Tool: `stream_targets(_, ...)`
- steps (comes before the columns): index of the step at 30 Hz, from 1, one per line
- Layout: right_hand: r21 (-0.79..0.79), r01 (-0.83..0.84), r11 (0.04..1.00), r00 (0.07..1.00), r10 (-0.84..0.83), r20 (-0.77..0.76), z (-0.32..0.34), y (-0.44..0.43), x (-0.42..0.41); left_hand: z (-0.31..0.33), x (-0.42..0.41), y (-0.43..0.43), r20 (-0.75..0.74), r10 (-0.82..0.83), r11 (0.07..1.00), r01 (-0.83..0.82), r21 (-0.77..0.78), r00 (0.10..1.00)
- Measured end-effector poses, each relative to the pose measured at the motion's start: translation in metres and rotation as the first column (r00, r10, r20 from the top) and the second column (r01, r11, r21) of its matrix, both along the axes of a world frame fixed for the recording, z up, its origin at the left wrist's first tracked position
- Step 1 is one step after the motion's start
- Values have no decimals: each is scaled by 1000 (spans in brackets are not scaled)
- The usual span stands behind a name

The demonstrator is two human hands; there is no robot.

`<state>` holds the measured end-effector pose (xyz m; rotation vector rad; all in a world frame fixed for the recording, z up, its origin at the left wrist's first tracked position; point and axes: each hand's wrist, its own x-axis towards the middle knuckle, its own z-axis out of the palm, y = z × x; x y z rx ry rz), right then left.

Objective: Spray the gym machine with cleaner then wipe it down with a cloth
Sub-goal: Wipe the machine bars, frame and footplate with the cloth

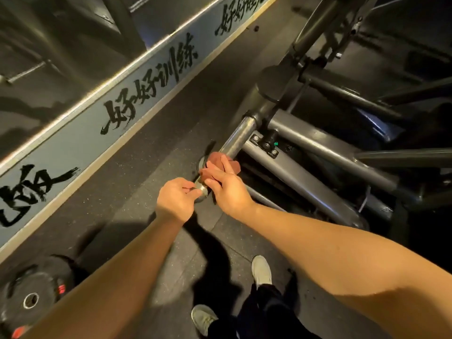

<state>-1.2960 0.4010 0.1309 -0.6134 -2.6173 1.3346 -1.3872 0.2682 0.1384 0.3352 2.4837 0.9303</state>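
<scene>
A grey steel gym machine [318,140] fills the right half of the head view. Its shiny metal weight peg [236,140] slopes down toward me. My right hand [228,189] grips a reddish-brown cloth [217,160] wrapped over the peg's lower part. My left hand [177,198] pinches the peg's rounded metal end [201,190] with curled fingers. No spray bottle is in view.
A wall band with black painted characters [127,111] runs diagonally at the left, a mirror above it. Black weight plates [31,297] lie on the rubber floor at the lower left. My feet in pale shoes [261,270] stand below the hands.
</scene>
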Motion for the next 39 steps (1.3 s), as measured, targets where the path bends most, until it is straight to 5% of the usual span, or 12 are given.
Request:
stream_targets(9, 324, 9, 946, 999, -19, 27, 11, 99, -56, 11, -15, 10, 85, -68, 976, 84, -200, 994)
stream_targets(15, 236, 111, 965, 993, -117, 13, 9, 67, -43, 10, -13, 7, 36, -100, 984, 104, -141, 994)
stream_targets(21, 120, -9, 993, 998, 16, -54, 3, -16, 0, 11, -13, 1, 33, -154, 986, 156, -57, 987)
stream_targets(29, 318, 44, 947, 999, -39, -22, 6, 77, -37, 23, -30, 15, 153, -246, 913, 281, -294, 957)
stream_targets(39, 231, 146, 962, 989, -149, -4, 8, 129, -55, 40, -50, 25, 255, -337, 853, 408, -325, 906)
